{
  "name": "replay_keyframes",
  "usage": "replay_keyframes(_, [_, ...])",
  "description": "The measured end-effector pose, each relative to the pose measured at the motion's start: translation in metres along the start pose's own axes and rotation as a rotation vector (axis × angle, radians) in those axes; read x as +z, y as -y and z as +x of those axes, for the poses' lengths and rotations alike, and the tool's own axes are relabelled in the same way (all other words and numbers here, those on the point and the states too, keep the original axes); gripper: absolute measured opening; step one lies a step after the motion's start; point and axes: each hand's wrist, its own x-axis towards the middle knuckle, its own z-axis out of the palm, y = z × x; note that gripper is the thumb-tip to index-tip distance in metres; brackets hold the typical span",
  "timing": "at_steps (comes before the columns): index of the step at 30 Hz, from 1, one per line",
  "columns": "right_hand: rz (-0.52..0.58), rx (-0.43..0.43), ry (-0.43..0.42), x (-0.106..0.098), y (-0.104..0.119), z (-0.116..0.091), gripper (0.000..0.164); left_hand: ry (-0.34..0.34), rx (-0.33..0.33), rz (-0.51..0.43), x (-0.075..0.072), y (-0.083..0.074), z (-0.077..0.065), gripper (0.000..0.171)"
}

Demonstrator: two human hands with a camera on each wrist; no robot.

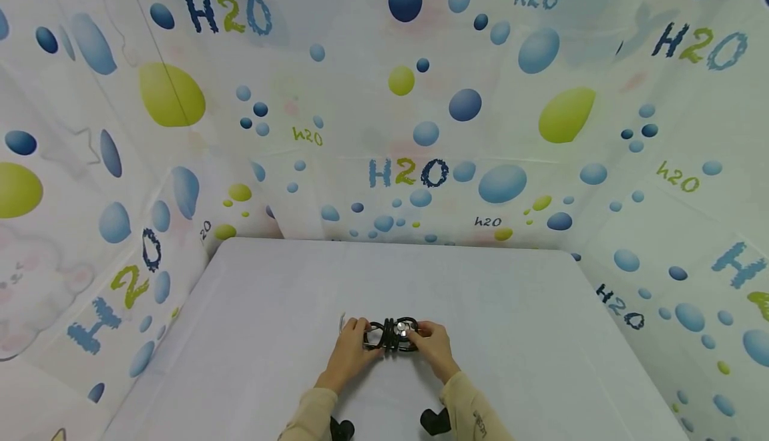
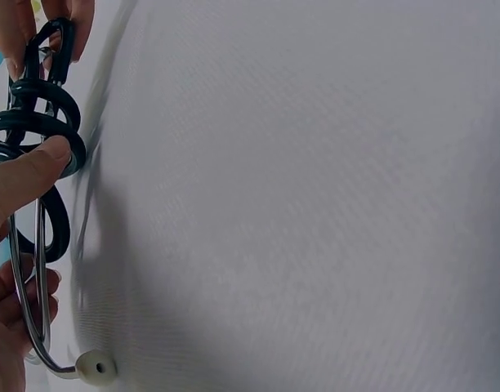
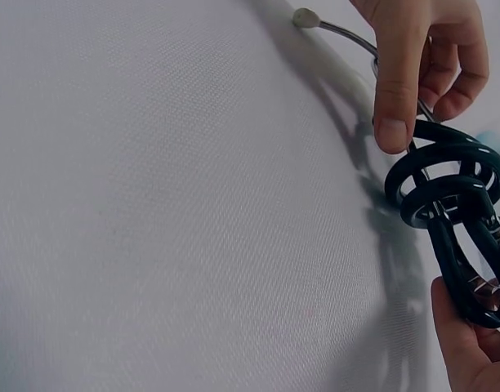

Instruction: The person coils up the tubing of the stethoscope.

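A stethoscope (image 1: 390,335) is bundled up, its dark tubing (image 3: 450,155) wound in several loops around its middle. My left hand (image 1: 348,351) grips the end with the metal ear tubes (image 2: 39,278). In the left wrist view its thumb presses on the coils, and a pale ear tip (image 2: 96,368) sticks out below its fingers. My right hand (image 1: 437,347) holds the opposite end between thumb and fingers, where the tubing bends in a loop beside the shiny chestpiece (image 1: 401,327). Both hands have the bundle close over the white table.
The white-covered table (image 1: 288,294) stretches out in front and to both sides. Behind it and at the sides hangs a white curtain (image 1: 354,94) printed with blue and green drops and "H2O" lettering. Black heart-shaped patches (image 1: 435,421) show near the sleeves.
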Motion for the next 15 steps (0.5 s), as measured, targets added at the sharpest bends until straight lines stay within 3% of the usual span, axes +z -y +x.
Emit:
replay_keyframes(3, [-0.003,-0.002,0.001,-0.001,0.000,-0.001,0.030,-0.006,0.008,0.004,0.001,0.001,0.000,0.046])
replay_keyframes(5, [-0.015,-0.050,0.000,-0.001,-0.002,0.000,0.033,-0.015,0.014,0.005,0.002,0.002,0.000,0.047])
replay_keyframes(11, [-0.064,-0.303,-0.029,-0.008,-0.008,0.004,0.044,-0.064,0.048,0.018,-0.002,0.005,0.001,0.054])
replay_keyframes(15, [-0.169,-0.315,-0.076,-0.019,0.002,0.006,0.045,-0.124,0.058,0.047,-0.019,0.008,0.008,0.056])
